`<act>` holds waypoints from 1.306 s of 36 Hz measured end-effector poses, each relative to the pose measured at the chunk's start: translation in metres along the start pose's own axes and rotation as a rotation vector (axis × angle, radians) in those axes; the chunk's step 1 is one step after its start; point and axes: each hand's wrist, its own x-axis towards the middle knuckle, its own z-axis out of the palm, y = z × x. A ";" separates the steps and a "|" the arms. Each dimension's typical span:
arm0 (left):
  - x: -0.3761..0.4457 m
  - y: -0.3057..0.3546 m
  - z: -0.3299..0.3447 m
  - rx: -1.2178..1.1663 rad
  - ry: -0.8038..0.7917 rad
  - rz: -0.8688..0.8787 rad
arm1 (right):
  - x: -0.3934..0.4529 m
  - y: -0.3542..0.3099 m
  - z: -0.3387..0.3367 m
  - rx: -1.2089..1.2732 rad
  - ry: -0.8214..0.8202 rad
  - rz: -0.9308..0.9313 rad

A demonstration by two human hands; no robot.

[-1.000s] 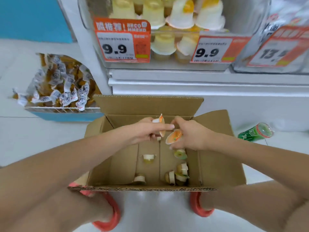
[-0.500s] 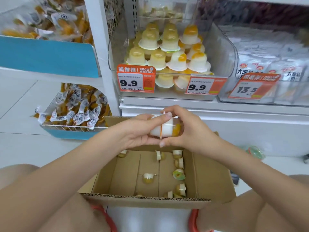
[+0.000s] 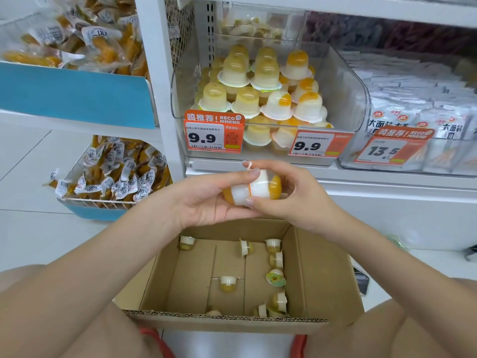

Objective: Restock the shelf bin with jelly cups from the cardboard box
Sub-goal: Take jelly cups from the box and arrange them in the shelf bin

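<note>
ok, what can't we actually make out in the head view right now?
- Lower layers of jelly cups in the shelf bin: covered by the top cups and two price tags.
- Undersides of the two held cups: the left hand and right hand wrap them.
- Cups by the cardboard box's near wall: partly cut off by it.
- Small print on the tags: too small.
- Dark item right of the box: mostly hidden behind it.

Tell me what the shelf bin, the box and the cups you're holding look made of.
Shelf bin: clear, glossy rigid plastic, probably acrylic; the stacked cups show through its walls.
Cardboard box: matte brown corrugated board; fluting shows on the near cut edge.
Held jelly cups: thin translucent plastic, seemingly with film lids, gripped between the left hand and right hand.
</note>
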 end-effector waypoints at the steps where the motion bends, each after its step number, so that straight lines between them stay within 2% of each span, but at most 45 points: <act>1: 0.001 0.002 -0.001 -0.029 -0.045 0.009 | 0.001 -0.003 -0.004 0.005 0.019 -0.005; 3: 0.003 0.010 -0.003 -0.056 -0.121 0.020 | 0.006 -0.012 -0.016 0.010 0.086 -0.021; 5: 0.003 0.020 -0.007 0.028 -0.098 0.001 | 0.019 -0.019 -0.037 0.056 0.201 -0.012; 7: 0.002 0.028 -0.010 0.269 0.041 0.024 | 0.038 -0.026 -0.062 0.080 0.331 0.027; 11: 0.007 0.031 -0.022 0.910 0.423 0.124 | 0.084 -0.039 -0.109 -0.175 0.481 0.040; 13: 0.012 0.034 -0.028 1.046 0.505 0.201 | 0.105 -0.044 -0.123 -0.316 0.493 0.073; 17: 0.021 0.040 -0.032 1.035 0.535 0.363 | 0.138 -0.048 -0.132 -0.556 0.445 0.119; 20: 0.027 0.042 -0.033 1.092 0.583 0.389 | 0.156 -0.048 -0.133 -0.732 0.370 0.126; 25: 0.033 0.042 -0.035 1.116 0.591 0.402 | 0.169 -0.050 -0.129 -0.848 0.269 0.168; 41: 0.035 0.039 -0.042 1.294 0.601 0.399 | 0.167 -0.041 -0.127 -0.830 0.116 0.205; 44: 0.035 0.037 -0.044 1.313 0.597 0.414 | 0.159 -0.041 -0.127 -0.851 0.156 0.141; 47: 0.034 0.034 -0.045 1.305 0.576 0.434 | 0.137 -0.041 -0.125 -0.854 0.294 -0.027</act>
